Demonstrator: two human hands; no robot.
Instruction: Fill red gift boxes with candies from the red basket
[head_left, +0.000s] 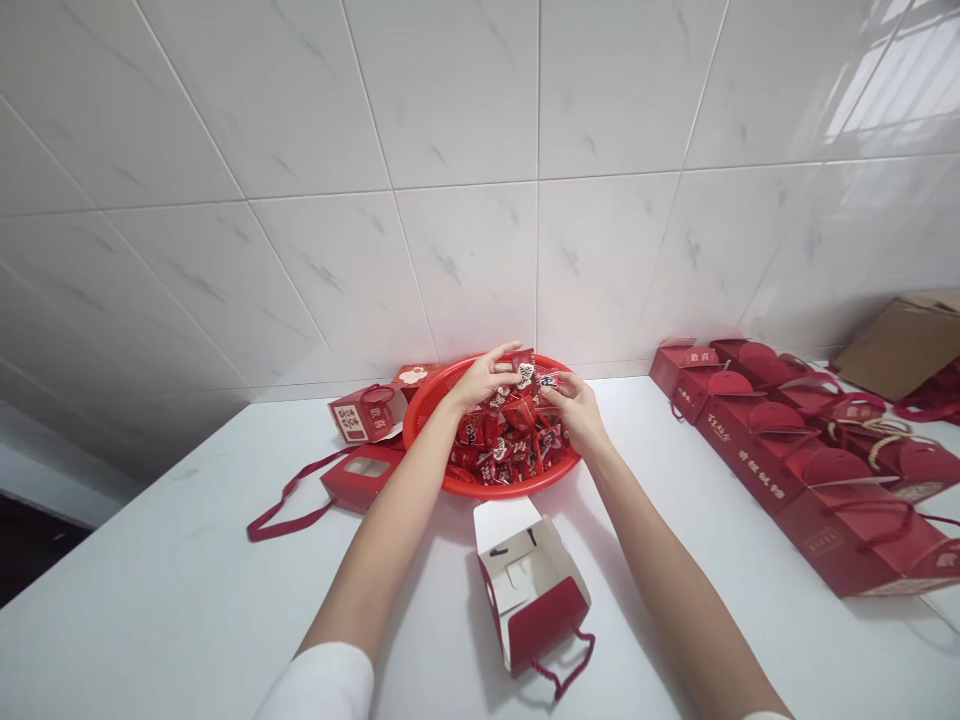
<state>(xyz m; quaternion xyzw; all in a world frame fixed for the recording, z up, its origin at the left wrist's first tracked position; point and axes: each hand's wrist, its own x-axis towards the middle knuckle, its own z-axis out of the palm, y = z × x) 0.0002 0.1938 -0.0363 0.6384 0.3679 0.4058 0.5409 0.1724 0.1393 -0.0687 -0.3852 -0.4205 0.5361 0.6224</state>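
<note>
A red plastic basket [487, 491] full of red-wrapped packets [517, 440] stands near the tiled wall. Over its left-centre part, my left hand [486, 382] is closed on a red packet [525, 372] with a pale label. My right hand [576, 408] pinches another red packet [549, 381] beside it, above the basket's right side. In front of the basket lies an open red box [547, 615], its white inside facing up and its cord handle towards me. Nothing shows inside it but folded flaps.
Left of the basket are a small red box [365, 415] and a red box with a window [358, 480], its ribbon trailing left. Rows of closed red boxes [757, 455] stand at the right, before a cardboard box [896, 345]. The tiled wall [465, 270] bounds the white table [202, 570].
</note>
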